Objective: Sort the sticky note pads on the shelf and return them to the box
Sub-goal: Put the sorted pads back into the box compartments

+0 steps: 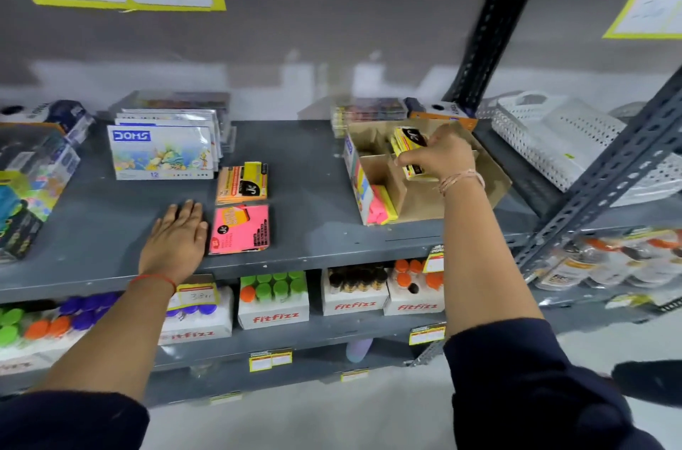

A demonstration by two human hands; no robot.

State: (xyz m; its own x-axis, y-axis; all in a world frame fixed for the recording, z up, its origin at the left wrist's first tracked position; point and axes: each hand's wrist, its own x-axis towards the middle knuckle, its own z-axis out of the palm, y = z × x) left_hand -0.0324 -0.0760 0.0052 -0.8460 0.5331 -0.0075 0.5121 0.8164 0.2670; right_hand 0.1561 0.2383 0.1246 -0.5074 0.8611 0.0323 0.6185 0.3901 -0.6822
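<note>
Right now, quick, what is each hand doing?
Left hand: open, flat on the shelf, holding nothing.
Right hand: closed on yellow sticky note pads over the box.

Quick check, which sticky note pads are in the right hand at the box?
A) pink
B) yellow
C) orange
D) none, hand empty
B: the right hand grips yellow pads over the cardboard box, while the pink pad and orange pad lie on the shelf beside the flat left hand.
</note>
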